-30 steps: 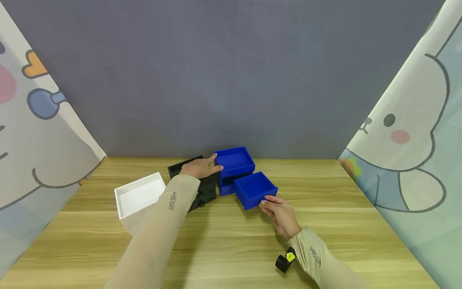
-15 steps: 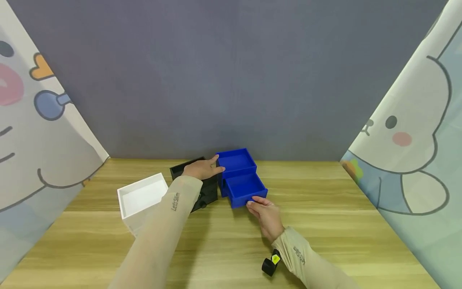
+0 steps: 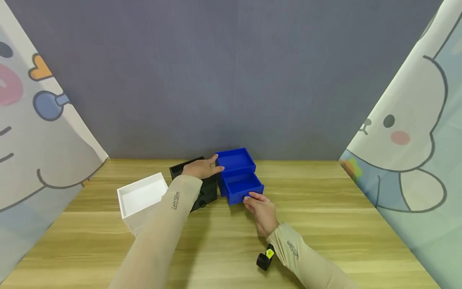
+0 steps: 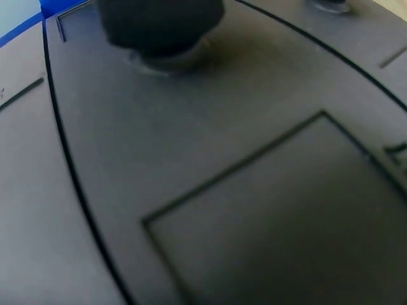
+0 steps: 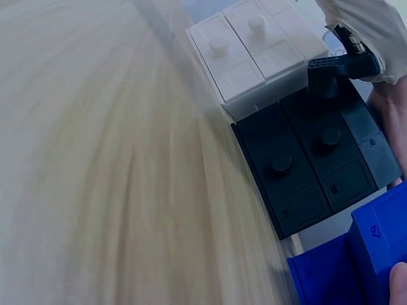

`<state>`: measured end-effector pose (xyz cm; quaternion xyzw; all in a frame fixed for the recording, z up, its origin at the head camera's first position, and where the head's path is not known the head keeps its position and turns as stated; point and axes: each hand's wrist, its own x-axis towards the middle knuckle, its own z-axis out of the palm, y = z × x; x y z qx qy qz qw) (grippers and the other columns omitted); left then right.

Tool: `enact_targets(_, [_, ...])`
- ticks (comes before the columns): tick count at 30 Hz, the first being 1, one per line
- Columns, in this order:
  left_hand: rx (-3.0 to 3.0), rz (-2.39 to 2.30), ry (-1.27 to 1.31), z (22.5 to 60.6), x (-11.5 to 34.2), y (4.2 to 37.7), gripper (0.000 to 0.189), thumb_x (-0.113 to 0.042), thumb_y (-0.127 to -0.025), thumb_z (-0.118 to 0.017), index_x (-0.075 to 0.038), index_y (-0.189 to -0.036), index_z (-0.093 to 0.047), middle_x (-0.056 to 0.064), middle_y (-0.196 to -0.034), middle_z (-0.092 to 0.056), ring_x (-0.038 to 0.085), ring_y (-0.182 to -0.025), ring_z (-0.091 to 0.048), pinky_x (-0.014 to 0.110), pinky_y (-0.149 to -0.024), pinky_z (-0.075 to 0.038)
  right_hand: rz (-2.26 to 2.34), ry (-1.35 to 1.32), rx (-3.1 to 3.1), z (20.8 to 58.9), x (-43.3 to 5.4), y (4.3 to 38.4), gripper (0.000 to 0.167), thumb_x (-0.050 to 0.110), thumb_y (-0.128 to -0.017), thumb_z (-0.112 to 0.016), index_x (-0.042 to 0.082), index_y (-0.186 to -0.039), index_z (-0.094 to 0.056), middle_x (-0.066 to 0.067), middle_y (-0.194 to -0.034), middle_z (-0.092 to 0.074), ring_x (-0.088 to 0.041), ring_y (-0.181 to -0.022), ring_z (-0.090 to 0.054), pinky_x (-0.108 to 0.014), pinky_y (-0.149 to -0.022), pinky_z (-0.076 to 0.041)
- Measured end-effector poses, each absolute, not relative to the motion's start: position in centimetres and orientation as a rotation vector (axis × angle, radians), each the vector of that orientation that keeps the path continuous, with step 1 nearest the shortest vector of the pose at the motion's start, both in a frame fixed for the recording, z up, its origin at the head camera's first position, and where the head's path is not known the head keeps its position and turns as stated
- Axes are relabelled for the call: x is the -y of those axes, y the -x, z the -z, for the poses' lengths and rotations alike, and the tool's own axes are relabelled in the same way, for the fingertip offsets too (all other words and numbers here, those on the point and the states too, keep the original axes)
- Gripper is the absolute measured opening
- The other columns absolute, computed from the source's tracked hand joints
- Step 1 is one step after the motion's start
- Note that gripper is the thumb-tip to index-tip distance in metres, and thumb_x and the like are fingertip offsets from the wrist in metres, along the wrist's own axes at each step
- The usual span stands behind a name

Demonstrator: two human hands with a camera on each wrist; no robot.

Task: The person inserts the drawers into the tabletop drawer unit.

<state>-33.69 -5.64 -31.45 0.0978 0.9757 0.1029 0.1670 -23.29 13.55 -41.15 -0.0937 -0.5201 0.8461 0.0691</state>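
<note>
In the head view my right hand (image 3: pixel 262 214) pinches the front of a small blue drawer (image 3: pixel 242 183), which sits partly inside the blue drawer cabinet (image 3: pixel 236 159), below its open-topped tray. Its thumb shows at the edge of the right wrist view beside the blue drawer front (image 5: pixel 381 238). My left hand (image 3: pixel 198 168) reaches over the black drawer cabinet (image 3: pixel 208 190), its extended thumb and a finger touching the blue cabinet's left edge. Its other fingers are hidden. Black drawer fronts (image 4: pixel 267 210) and a dark knob (image 4: pixel 162 28) fill the left wrist view.
A white drawer cabinet (image 3: pixel 142 195) with an open top stands left of the black one, partly behind my left sleeve. A grey wall (image 3: pixel 231 80) rises behind the wooden table (image 3: pixel 223 249). A black wrist camera (image 3: pixel 264 261) hangs under my right wrist.
My right hand has moved left with the blue drawer, lined it up with the slot in the blue cabinet and slid it partway in. My left hand has stayed at the cabinet's edge.
</note>
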Motion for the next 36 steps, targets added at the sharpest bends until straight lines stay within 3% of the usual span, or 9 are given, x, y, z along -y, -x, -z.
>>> enact_targets(4, [-2.801, -0.303, -0.288, 31.3, 5.72, 33.67, 0.075, -0.066, -0.094, -0.036, -0.034, -0.154, -0.005, 0.005, -0.086, -0.063, 0.019, -0.058, -0.054, 0.033, -0.05, -0.033, -2.537, 0.28, 1.571, 41.22, -13.26, 23.72, 0.014, -0.018, -0.082, -0.06, -0.01, -0.094, -0.06, -0.005, -0.075, -0.067, -0.011, -0.069, -0.067, -0.023, -0.068, -0.053])
enact_targets(11, [-2.782, -0.291, -0.283, 31.31, 5.8, 33.51, 0.075, -0.065, -0.094, -0.036, -0.034, -0.154, -0.004, 0.006, -0.082, -0.062, 0.019, -0.058, -0.054, 0.033, -0.049, -0.032, -2.549, 0.298, 1.576, 41.61, -13.14, 23.94, 0.013, -0.017, -0.082, -0.06, -0.009, -0.093, -0.061, -0.004, -0.074, -0.068, -0.011, -0.068, -0.067, -0.022, -0.067, -0.053])
enact_targets(18, [-2.789, -0.307, -0.313, 31.18, 5.64, 33.4, 0.075, -0.065, -0.094, -0.037, -0.033, -0.155, -0.005, 0.007, -0.105, -0.066, 0.02, -0.068, -0.061, 0.034, -0.053, -0.04, -2.573, 0.274, 1.58, 41.74, -13.39, 23.89, 0.014, -0.016, -0.085, -0.059, -0.004, -0.091, -0.062, -0.004, -0.075, -0.069, -0.01, -0.068, -0.067, -0.021, -0.066, -0.053])
enact_targets(26, [-2.79, -0.296, -0.305, 31.03, 5.82, 33.42, 0.075, -0.067, -0.094, -0.035, -0.034, -0.154, -0.005, 0.01, -0.127, -0.06, 0.023, -0.079, -0.063, 0.035, -0.054, -0.041, -2.592, 0.24, 1.688, 41.74, -13.74, 23.75, 0.012, -0.007, -0.09, -0.058, -0.005, -0.102, -0.06, -0.004, -0.076, -0.069, -0.009, -0.064, -0.067, -0.021, -0.059, -0.052])
enact_targets(29, [-2.789, -0.298, -0.315, 30.96, 5.78, 33.25, 0.075, -0.066, -0.094, -0.035, -0.033, -0.155, -0.005, 0.011, -0.129, -0.059, 0.022, -0.077, -0.063, 0.034, -0.054, -0.042, -2.597, 0.248, 1.701, 41.7, -13.9, 23.47, 0.014, -0.006, -0.091, -0.059, -0.005, -0.105, -0.059, -0.004, -0.075, -0.069, -0.008, -0.062, -0.067, -0.02, -0.057, -0.052])
enact_targets(36, [-2.797, -0.289, -0.3, 31.05, 5.73, 33.31, 0.076, -0.066, -0.094, -0.036, -0.033, -0.155, -0.005, 0.008, -0.115, -0.065, 0.02, -0.069, -0.061, 0.034, -0.052, -0.039, -2.595, 0.256, 1.67, 41.78, -14.01, 23.44, 0.013, -0.008, -0.089, -0.06, -0.003, -0.101, -0.062, -0.005, -0.078, -0.07, -0.01, -0.066, -0.068, -0.022, -0.06, -0.053])
